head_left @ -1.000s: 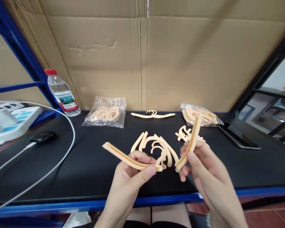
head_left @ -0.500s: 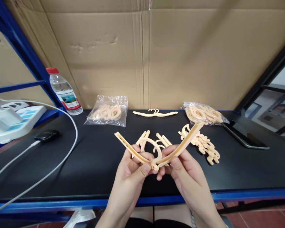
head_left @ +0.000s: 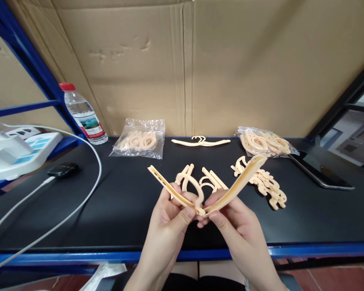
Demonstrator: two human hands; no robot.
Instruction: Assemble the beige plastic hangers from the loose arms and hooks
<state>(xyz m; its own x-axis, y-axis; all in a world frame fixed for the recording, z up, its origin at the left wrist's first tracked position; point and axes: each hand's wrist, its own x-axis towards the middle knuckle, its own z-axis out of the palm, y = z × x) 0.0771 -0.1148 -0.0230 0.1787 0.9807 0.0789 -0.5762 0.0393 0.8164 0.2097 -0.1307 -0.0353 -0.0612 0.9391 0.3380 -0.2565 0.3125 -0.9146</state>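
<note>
A cream plastic folding hanger (head_left: 239,184) is held up over the black table, its two arms spread in a V and its curved hook between them. My left hand (head_left: 172,222) pinches the left arm close to the centre joint. Thumb and fingers of my right hand (head_left: 236,226) grip the right arm beside the same joint. Behind the hands lie several loose cream hanger arms (head_left: 215,180), partly hidden. To their right is a pile of small cream hook pieces (head_left: 268,186).
An assembled hanger (head_left: 200,142) lies by the cardboard wall between two plastic bags of cream parts (head_left: 139,139) (head_left: 262,142). A phone (head_left: 321,171) is at right; a bottle (head_left: 86,117), power strip (head_left: 33,155), black device (head_left: 63,170) and white cable (head_left: 91,190) are at left.
My right thumb has slid inward to the centre joint. The right hanger arm has turned a little and extends slightly farther right. The whole view has shifted slightly.
</note>
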